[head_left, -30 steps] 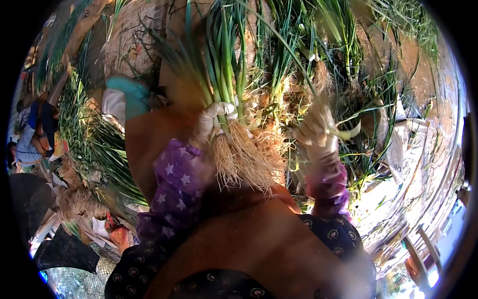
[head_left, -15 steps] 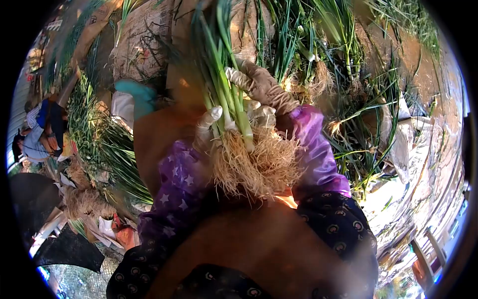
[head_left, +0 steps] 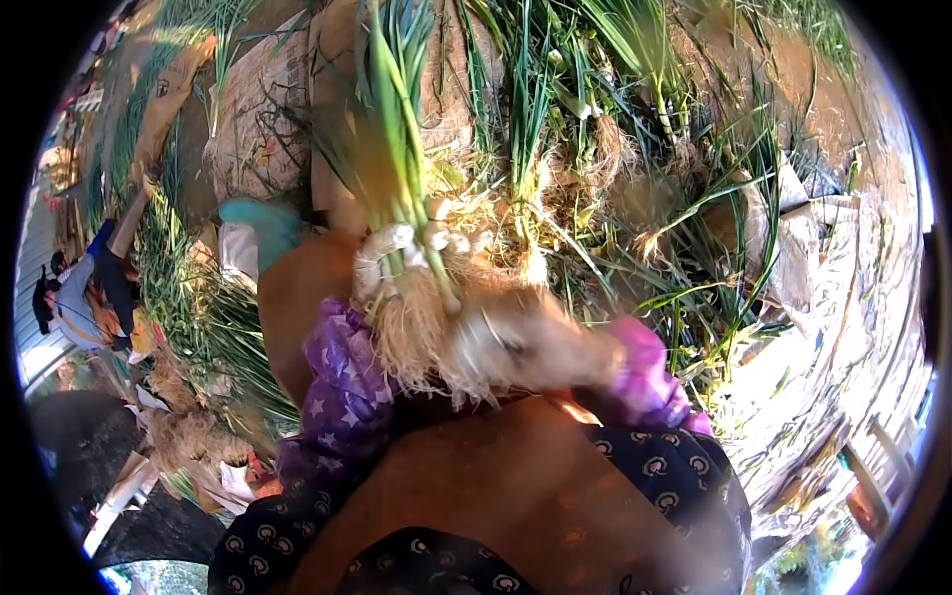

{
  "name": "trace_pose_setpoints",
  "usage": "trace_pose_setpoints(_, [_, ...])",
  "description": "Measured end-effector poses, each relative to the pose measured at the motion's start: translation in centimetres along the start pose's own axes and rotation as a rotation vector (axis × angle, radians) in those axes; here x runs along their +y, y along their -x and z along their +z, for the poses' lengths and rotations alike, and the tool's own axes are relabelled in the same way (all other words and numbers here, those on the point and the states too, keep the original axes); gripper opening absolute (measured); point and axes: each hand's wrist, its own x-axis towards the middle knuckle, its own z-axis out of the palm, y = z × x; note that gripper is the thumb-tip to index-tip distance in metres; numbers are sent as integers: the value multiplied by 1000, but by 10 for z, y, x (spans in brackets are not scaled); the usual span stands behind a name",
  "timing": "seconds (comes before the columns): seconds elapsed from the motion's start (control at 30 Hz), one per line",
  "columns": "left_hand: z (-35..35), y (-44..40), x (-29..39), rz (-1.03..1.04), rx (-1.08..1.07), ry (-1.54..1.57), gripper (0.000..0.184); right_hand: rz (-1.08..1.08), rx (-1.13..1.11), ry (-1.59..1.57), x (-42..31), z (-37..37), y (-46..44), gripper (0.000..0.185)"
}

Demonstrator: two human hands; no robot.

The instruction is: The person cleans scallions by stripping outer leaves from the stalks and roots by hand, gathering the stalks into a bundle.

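A bunch of spring onions [head_left: 402, 109] stands upright in front of me, green leaves up and pale shaggy roots [head_left: 412, 342] hanging down. My left hand [head_left: 382, 258], in a whitish glove, is wrapped round the lower stalks just above the roots. Beside the roots on the right is my right hand [head_left: 540, 342], also gloved. Motion smears its fingers, so I cannot make out whether it grips any roots. Purple sleeves cover both forearms.
More spring onions [head_left: 531, 109] lie ahead on brown sheeting, with loose leaves and root scraps around them. A leafy green pile [head_left: 238, 342] is at my left. Another person [head_left: 84, 297] sits at the far left. Pale crumpled sheeting [head_left: 823, 377] spreads to my right.
My right hand has come down from the stalks to beside the roots and is blurred. The bunch has shifted slightly left, still in my left hand.
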Motion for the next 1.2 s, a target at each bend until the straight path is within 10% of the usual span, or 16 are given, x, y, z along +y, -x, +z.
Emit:
trace_pose_setpoints(0.03, [-3,0,1,7,12,-9,45,-55,-409,-692,-14,-16,7,28])
trace_pose_setpoints(0.13, [-7,0,3,11,29,-36,44,10,105,-723,-4,-46,23,27])
trace_pose_setpoints(0.2, [-7,-2,3,4,43,-55,43,438,400,-636,14,-63,14,47])
trace_pose_setpoints(0.37, [-14,1,10,33,73,-74,42,-58,26,-319,112,7,-5,84])
trace_pose_setpoints(0.43, [-21,6,17,58,97,-81,42,401,53,-954,92,10,9,65])
trace_pose_setpoints(0.5, [-28,8,22,75,112,-81,41,388,38,-1057,102,-12,46,50])
trace_pose_setpoints(0.6, [-36,12,31,111,126,-83,41,739,240,-263,107,-71,116,34])
trace_pose_setpoints(0.7, [-38,14,33,115,124,-84,40,1591,114,858,93,-99,128,50])
trace_pose_setpoints(0.97, [-48,19,32,98,146,-99,38,1129,212,340,203,-25,-38,45])
trace_pose_setpoints(1.03, [-56,19,32,89,155,-136,38,845,587,-393,212,-22,-46,37])
trace_pose_setpoints(1.2, [-11,5,12,-241,122,-303,36,471,386,-826,113,-28,-65,33])
